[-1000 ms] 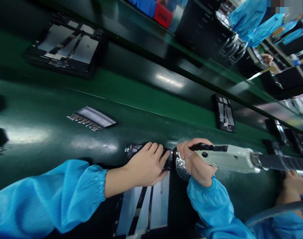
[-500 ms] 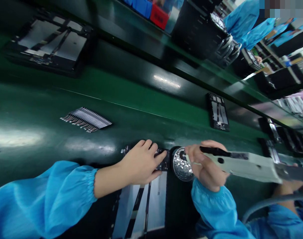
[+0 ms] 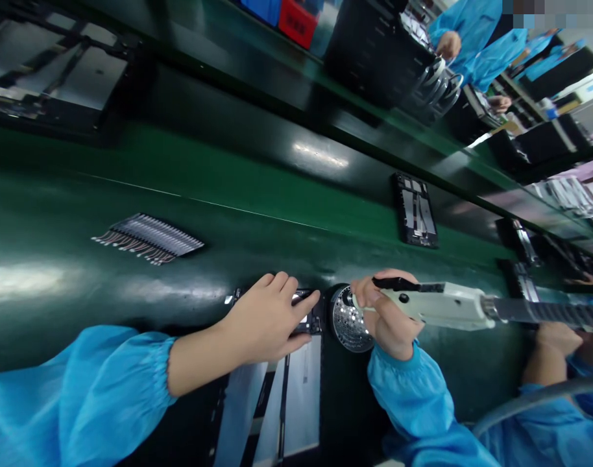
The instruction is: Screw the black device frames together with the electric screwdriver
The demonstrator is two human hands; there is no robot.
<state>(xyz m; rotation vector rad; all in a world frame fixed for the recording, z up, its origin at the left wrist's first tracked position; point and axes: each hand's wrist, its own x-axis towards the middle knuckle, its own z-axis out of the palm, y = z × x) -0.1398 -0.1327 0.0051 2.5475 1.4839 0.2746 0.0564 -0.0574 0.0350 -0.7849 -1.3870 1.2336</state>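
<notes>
1. The open device I'm working on lies flat at the near middle of the bench, its near end cut off at the bottom of my view. Silver panels and two dark strips show along its length.
2. My left hand rests over the far end of that device. Its fingers are slightly spread, the thumb standing apart from the index finger, and they cover much of the dark part beneath.
3. Just to the right of the device sits a round dish of small shiny pieces.
4. My right hand has its fingers wrapped around a pale powered driver, which points left with its tip over the dish. I cannot tell whether the tip touches a piece. A dark ribbed sleeve runs off the driver's back end to the right.
5. Farther off to the left lies a slanted row of strips with wires.
6. Beyond, a second device lies far right, and a third far left, partly out of view.
7. At the right edge I see a co-worker's hand, and a grey cable curves nearer me.
8. At the far side stands a red bin.
</notes>
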